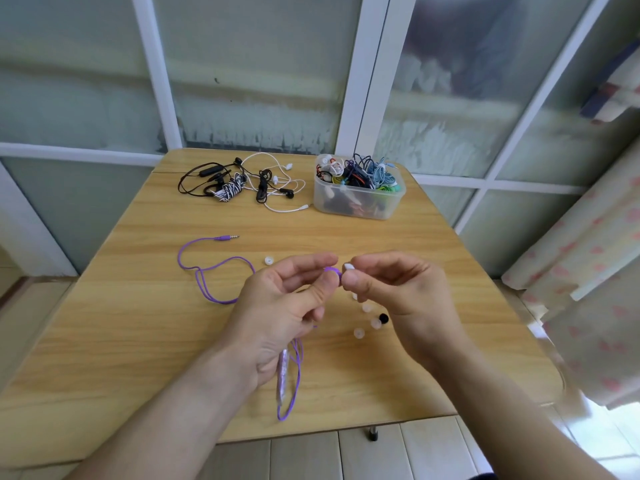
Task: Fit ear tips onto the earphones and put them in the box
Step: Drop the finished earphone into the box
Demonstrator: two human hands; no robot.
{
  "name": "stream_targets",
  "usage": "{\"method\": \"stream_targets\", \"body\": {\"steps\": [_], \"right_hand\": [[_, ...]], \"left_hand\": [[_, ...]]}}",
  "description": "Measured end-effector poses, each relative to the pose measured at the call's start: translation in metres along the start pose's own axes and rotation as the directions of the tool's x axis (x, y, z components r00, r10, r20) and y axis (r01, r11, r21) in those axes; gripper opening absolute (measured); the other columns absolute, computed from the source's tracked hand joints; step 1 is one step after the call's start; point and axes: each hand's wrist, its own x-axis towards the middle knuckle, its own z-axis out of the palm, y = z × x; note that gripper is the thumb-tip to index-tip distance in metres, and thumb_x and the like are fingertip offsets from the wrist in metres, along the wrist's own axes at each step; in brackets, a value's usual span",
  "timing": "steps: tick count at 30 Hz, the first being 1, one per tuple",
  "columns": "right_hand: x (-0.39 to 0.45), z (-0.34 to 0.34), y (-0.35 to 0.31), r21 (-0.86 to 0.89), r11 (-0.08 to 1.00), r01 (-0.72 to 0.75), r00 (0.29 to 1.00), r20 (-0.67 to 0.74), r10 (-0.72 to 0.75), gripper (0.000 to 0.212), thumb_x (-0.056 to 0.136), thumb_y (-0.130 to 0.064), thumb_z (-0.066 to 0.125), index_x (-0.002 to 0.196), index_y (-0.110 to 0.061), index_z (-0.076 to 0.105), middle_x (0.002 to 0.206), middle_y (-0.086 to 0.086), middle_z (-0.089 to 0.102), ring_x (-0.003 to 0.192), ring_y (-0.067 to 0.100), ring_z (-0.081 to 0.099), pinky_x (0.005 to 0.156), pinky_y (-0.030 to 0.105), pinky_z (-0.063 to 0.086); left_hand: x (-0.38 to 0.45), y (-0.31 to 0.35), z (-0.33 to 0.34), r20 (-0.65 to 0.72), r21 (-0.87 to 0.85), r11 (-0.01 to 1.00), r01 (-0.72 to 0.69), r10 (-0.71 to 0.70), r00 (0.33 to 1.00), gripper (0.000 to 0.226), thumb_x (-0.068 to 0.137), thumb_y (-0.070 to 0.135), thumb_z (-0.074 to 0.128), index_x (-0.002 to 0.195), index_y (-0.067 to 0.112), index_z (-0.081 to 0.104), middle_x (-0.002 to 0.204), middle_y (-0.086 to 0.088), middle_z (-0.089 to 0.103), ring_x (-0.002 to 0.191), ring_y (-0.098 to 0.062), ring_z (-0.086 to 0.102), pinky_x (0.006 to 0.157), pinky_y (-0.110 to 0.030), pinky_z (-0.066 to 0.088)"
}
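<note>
My left hand (287,306) pinches the purple earbud (331,270) of a purple wired earphone. Its cable (207,271) loops left across the wooden table (138,323) to the jack and also hangs down below my palm. My right hand (398,289) pinches a white ear tip (348,266) right against the earbud. Several loose white ear tips (360,332) and one black tip (383,318) lie on the table under my right hand. Another white tip (268,260) lies to the left of my fingers.
A clear plastic box (360,199) full of coiled earphones stands at the back right of the table. A tangle of black, white and striped earphones (242,185) lies at the back centre. Frosted windows rise behind the table, and a curtain hangs at the right.
</note>
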Motion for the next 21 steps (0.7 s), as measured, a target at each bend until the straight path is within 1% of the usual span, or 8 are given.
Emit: {"method": "stream_targets", "body": {"steps": [2, 3, 6, 8, 10, 14, 18, 21], "right_hand": [[-0.003, 0.005, 0.000, 0.038, 0.999, 0.000, 1.000, -0.014, 0.001, 0.023, 0.058, -0.005, 0.082, 0.078, -0.003, 0.071, 0.073, 0.009, 0.074, 0.060, 0.012, 0.066, 0.057, 0.020, 0.050], [-0.004, 0.006, -0.001, 0.060, 0.998, 0.006, 1.000, -0.016, -0.005, 0.023, 0.057, -0.004, 0.081, 0.078, -0.001, 0.070, 0.073, 0.009, 0.074, 0.059, 0.011, 0.066, 0.057, 0.019, 0.050], [-0.006, 0.009, -0.003, 0.109, 0.993, 0.046, 0.999, -0.018, -0.044, 0.021, 0.057, 0.001, 0.078, 0.076, 0.002, 0.069, 0.070, 0.008, 0.074, 0.059, 0.010, 0.067, 0.058, 0.017, 0.051], [-0.007, 0.011, -0.004, 0.139, 0.988, 0.070, 0.998, -0.007, -0.069, 0.018, 0.056, 0.002, 0.077, 0.073, 0.000, 0.071, 0.071, 0.009, 0.075, 0.062, 0.012, 0.070, 0.060, 0.018, 0.052], [-0.008, 0.013, -0.002, 0.157, 0.985, 0.073, 0.997, 0.016, -0.076, 0.018, 0.058, 0.002, 0.076, 0.075, -0.002, 0.074, 0.074, 0.010, 0.075, 0.063, 0.012, 0.069, 0.060, 0.018, 0.052], [-0.008, 0.011, -0.003, 0.047, 0.995, 0.083, 0.994, 0.063, -0.086, 0.023, 0.069, -0.010, 0.075, 0.091, -0.004, 0.076, 0.078, 0.011, 0.075, 0.062, 0.014, 0.063, 0.063, 0.022, 0.051], [-0.007, 0.008, -0.006, 0.062, 0.996, 0.059, 0.995, 0.082, -0.064, 0.019, 0.072, -0.007, 0.072, 0.089, 0.001, 0.071, 0.076, 0.013, 0.074, 0.063, 0.015, 0.067, 0.061, 0.024, 0.053], [-0.005, 0.002, -0.007, -0.015, 0.998, 0.055, 0.993, 0.105, -0.053, 0.020, 0.072, -0.007, 0.074, 0.090, 0.001, 0.072, 0.079, 0.015, 0.075, 0.063, 0.017, 0.065, 0.062, 0.024, 0.053]], "left_hand": [[-0.001, 0.002, 0.001, 0.012, -0.006, 1.000, -0.027, 0.027, 1.000, 0.034, 0.069, 0.021, 0.071, 0.102, 0.011, 0.070, 0.061, 0.004, 0.060, 0.043, -0.009, 0.039, 0.038, -0.012, 0.033], [-0.001, 0.003, 0.002, 0.018, -0.016, 0.999, -0.034, 0.034, 0.999, 0.033, 0.069, 0.022, 0.071, 0.099, 0.010, 0.070, 0.059, 0.004, 0.059, 0.042, -0.009, 0.039, 0.038, -0.012, 0.032], [-0.003, 0.004, 0.002, 0.039, -0.070, 0.997, -0.028, 0.030, 0.999, 0.027, 0.068, 0.019, 0.070, 0.093, 0.008, 0.068, 0.060, 0.002, 0.059, 0.041, -0.008, 0.039, 0.037, -0.015, 0.028], [-0.004, 0.005, 0.002, 0.041, -0.108, 0.994, -0.021, 0.026, 0.999, 0.027, 0.067, 0.018, 0.071, 0.092, 0.008, 0.067, 0.063, 0.000, 0.060, 0.043, -0.008, 0.039, 0.036, -0.016, 0.025], [-0.004, 0.006, 0.001, 0.030, -0.132, 0.991, -0.027, 0.031, 0.999, 0.027, 0.067, 0.019, 0.071, 0.091, 0.009, 0.067, 0.065, -0.001, 0.060, 0.045, -0.009, 0.039, 0.037, -0.017, 0.023], [-0.004, 0.009, -0.001, -0.003, -0.140, 0.989, -0.047, 0.047, 0.999, 0.024, 0.066, 0.021, 0.072, 0.088, 0.012, 0.068, 0.064, -0.003, 0.058, 0.044, -0.010, 0.037, 0.041, -0.021, 0.019], [-0.006, 0.010, 0.000, 0.021, -0.119, 0.992, -0.050, 0.053, 0.998, 0.022, 0.066, 0.021, 0.072, 0.086, 0.012, 0.069, 0.063, 0.000, 0.061, 0.042, -0.009, 0.036, 0.040, -0.018, 0.022], [-0.006, 0.009, 0.000, 0.030, -0.080, 0.996, -0.046, 0.048, 0.998, 0.028, 0.062, 0.024, 0.075, 0.086, 0.011, 0.070, 0.072, -0.001, 0.066, 0.044, -0.011, 0.037, 0.038, -0.016, 0.028]]}}
